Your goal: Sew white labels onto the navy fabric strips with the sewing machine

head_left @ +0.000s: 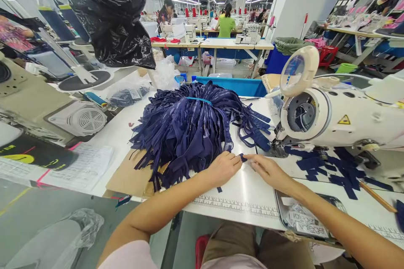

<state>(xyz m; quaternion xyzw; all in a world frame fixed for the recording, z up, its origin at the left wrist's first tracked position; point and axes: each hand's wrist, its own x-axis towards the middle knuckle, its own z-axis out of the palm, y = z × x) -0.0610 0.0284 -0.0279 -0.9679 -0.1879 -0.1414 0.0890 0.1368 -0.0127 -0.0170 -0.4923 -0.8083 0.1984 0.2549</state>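
Note:
Both my hands meet over the white table [233, 185], just in front of a big bundle of navy fabric strips [189, 130] tied with a blue band. My left hand [224, 169] has its fingers closed on one end of a small navy fabric piece [243, 157]. At the other end of that piece, my right hand [265, 170] pinches it with thumb and forefinger. The head of a white sewing machine [334, 113] is to the right of my hands. Under it lie loose navy strips [342, 168].
A metal tray [311, 216] with labels sits at the front right, below my right forearm. Brown cardboard [129, 176] lies under the bundle's left side. A black plastic bag [116, 17] hangs at upper left. People sit at machines farther back.

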